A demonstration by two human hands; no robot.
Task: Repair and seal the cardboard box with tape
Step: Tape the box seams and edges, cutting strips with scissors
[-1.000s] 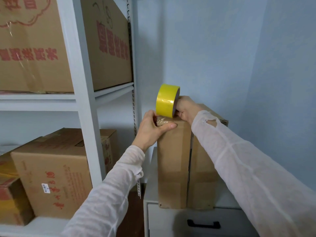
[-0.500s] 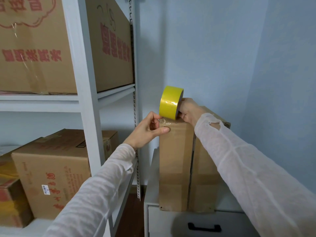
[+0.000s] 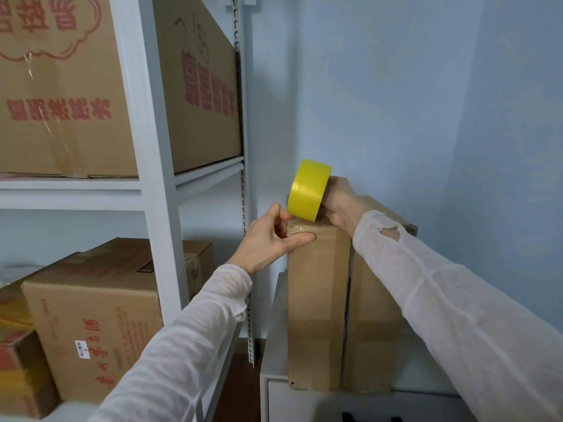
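1. At the far left stands a white shelving rack [image 3: 158, 239]. It carries printed cartons [image 3: 91, 315] that have no part in the job.
2. The left hand [image 3: 271, 239] grips the top left corner of the cardboard box [image 3: 316, 300]. Its thumb lies flat across the front face and presses down a glossy tape strip [image 3: 300, 228], and its fingers curl around the side edge.
3. The yellow tape roll [image 3: 309, 190] stands on edge on the box top, directly above that thumb. It looks light and stiff. The outer face is probably slick, so the core and side walls are the surer places to hold it. The freed tape is thin and will likely crease or stick to itself if it goes slack.
4. The box is tall and narrow and stands upright on a white counter [image 3: 275, 345], close to the blue wall. Old tape bands cross its front and a dark seam runs down it. The board looks stiff at the corners and softer mid-panel, so I would press along the edges. Being tall, it may tip when the tape is pulled, which makes the bracing hand matter.
5. The right hand [image 3: 341, 202] clasps the roll from its right side, with fingers around the rim and the heel of the hand over the box top. How far the fingers go into the core is hidden.
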